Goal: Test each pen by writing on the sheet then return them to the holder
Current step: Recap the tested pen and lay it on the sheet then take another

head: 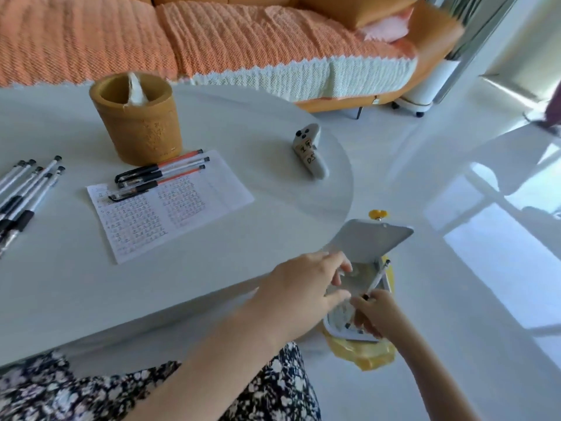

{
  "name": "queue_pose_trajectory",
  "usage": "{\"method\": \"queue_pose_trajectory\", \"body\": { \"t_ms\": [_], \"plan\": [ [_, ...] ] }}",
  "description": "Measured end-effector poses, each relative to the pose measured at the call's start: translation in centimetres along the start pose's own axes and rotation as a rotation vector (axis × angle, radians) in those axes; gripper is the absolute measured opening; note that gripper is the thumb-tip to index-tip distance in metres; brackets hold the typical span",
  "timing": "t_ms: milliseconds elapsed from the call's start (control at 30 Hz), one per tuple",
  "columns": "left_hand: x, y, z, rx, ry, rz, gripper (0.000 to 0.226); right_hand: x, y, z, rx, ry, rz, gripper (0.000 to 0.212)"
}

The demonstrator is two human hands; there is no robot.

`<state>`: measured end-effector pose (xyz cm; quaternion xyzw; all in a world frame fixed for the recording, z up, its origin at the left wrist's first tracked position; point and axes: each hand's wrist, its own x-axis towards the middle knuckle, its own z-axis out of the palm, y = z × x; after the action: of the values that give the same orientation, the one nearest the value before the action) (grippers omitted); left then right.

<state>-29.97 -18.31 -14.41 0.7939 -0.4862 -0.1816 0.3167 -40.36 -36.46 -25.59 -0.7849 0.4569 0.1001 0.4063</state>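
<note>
I am reaching past the desk (212, 284) edge with my left hand (306, 287), its fingers (340, 262) spread loosely around the bin (358, 326) lid (370, 238), which is tilted up, while my right hand (376, 314) is pinching a pen (378, 278) over the bin's mouth. Three pens (161, 174) are lying on the sheet (170, 208) beside the holder (136, 120). More pens (27, 189) are lying at the desk's left edge.
</note>
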Motion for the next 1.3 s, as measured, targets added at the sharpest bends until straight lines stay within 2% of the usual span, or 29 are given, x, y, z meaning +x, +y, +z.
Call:
{"method": "queue_pose_trajectory", "body": {
  "t_ms": [100,267,367,433,667,933,1100,1300],
  "plan": [
    [0.3,-0.2,0.8,0.045,-0.012,-0.035,0.029,0.7,-0.4,-1.1,-0.171,-0.044,0.028,0.046],
    [-0.3,-1.5,-0.3,0.067,0.011,-0.098,0.025,-1.6,-3.0,-3.3,-0.213,0.048,-0.176,0.027],
    [-1.1,-2.5,-1.8,0.062,0.07,-0.139,0.023,-3.3,-5.8,-3.6,-0.128,0.142,-0.311,0.052],
    [-1.7,-3.1,-3.1,0.056,0.119,-0.172,0.023,-4.6,-8.4,-3.7,-0.098,0.166,-0.418,0.053],
    [-4.7,-7.9,-8.8,0.038,0.36,-0.328,0.021,-7.2,-17.7,-1.0,-0.08,0.048,-0.648,0.047],
    [-10.8,-16.7,-13.9,0.264,0.755,-0.646,0.016,-5.5,-25.6,6.2,-0.066,-0.084,-0.792,0.039],
    [-12.5,-19.1,-14.3,0.361,0.823,-0.731,0.018,-5.3,-28.7,9.4,-0.043,-0.141,-0.848,0.033],
    [-12.8,-20.1,-13.8,0.35,0.845,-0.77,0.022,-5.4,-30.0,11.4,0.027,-0.195,-0.854,0.024]
  ]
}}
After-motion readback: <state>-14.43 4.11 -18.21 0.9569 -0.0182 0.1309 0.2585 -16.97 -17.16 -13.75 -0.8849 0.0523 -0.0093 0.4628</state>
